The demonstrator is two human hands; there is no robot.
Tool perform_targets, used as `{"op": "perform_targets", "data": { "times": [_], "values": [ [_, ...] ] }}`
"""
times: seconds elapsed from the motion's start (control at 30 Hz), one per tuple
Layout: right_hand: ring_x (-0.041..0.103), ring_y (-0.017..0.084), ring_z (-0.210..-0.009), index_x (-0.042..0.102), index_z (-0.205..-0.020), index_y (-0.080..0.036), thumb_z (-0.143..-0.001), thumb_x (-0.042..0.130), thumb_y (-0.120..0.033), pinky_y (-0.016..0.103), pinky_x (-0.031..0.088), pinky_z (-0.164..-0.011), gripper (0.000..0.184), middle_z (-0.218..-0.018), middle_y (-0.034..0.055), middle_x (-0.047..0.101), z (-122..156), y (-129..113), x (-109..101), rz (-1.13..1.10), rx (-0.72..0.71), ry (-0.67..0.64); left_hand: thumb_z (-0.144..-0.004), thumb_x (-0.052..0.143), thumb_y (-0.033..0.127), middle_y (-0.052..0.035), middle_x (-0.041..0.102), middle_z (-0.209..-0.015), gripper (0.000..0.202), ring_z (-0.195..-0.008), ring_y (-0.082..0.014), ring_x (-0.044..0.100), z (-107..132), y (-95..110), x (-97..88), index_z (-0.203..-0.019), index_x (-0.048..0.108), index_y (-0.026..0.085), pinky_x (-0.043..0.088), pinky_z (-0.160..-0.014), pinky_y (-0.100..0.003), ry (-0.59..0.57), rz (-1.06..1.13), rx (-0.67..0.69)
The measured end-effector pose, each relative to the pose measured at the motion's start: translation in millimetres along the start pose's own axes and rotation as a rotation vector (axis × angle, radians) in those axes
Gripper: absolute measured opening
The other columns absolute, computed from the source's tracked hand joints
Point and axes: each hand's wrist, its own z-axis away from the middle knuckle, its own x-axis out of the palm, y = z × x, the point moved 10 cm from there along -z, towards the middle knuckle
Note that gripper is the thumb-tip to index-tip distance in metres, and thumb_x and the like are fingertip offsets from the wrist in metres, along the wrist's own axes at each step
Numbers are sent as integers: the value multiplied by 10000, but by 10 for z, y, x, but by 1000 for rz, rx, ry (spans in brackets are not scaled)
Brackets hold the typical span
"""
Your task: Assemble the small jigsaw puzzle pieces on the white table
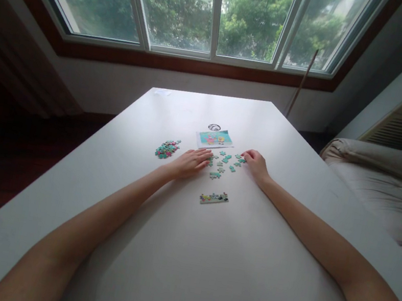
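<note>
My left hand (193, 163) lies flat on the white table, palm down, with its fingers stretched out at the left edge of some loose green jigsaw puzzle pieces (226, 158). On the other side of these pieces, my right hand (256, 165) has its fingertips closed together on a puzzle piece (242, 160), which they partly hide. Nearer to me is a joined strip of puzzle (214, 198) with a straight lower edge. Between it and the loose pieces sits a small joined section (215, 175). A colourful picture sheet (214, 139) lies just beyond my hands.
Left of my left hand, a heap of mixed puzzle pieces (167, 150) rests on the table (149, 266). A round black-and-white item (214, 127) lies behind the picture sheet. A sofa (374, 181) stands to the right; a thin stick (301, 85) leans by the window.
</note>
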Motion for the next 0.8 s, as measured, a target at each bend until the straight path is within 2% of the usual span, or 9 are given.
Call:
{"op": "perform_targets", "data": {
  "times": [0.2, 0.37, 0.5, 0.6, 0.8],
  "values": [
    [554, 173, -766, 636, -719, -172, -748, 459, -265, 273, 392, -730, 202, -773, 31, 626, -5, 25, -4, 3, 7, -5, -945, 170, 403, -57, 362, -1452, 534, -1338, -161, 319, -105, -114, 60, -1385, 348, 159, 259, -1093, -320, 4, 21, -54],
    [553, 168, -752, 636, -706, -177, -739, 459, -262, 265, 392, -719, 199, -756, 25, 626, -5, 12, -11, 5, 6, 2, -944, 161, 377, -49, 328, -1470, 524, -1355, -180, 284, -156, -154, 108, -1390, 340, 168, 261, -1090, -370, -22, 21, -75],
    [556, 165, -749, 640, -702, -179, -741, 464, -258, 260, 397, -715, 197, -743, 19, 627, -3, 4, -17, 5, 1, 6, -941, 170, 370, -56, 272, -1493, 524, -1376, -198, 233, -125, -142, 97, -1402, 318, 168, 252, -1091, -403, 3, 37, -57],
    [557, 165, -751, 643, -701, -178, -746, 464, -255, 264, 401, -721, 200, -751, 20, 631, -1, 5, -23, 1, 1, 5, -939, 185, 385, -63, 238, -1504, 533, -1386, -204, 205, -57, -56, 74, -1418, 283, 172, 231, -1101, -413, 0, 55, -22],
    [563, 166, -740, 641, -727, -174, -750, 448, -279, 275, 417, -710, 221, -767, 23, 654, -13, 99, -49, -95, 39, 40, -950, 164, 421, -45, 211, -1512, 541, -1395, -199, 172, 96, 223, 120, -1427, 272, 189, 180, -1126, -385, -96, 90, 67]
  ]
}}
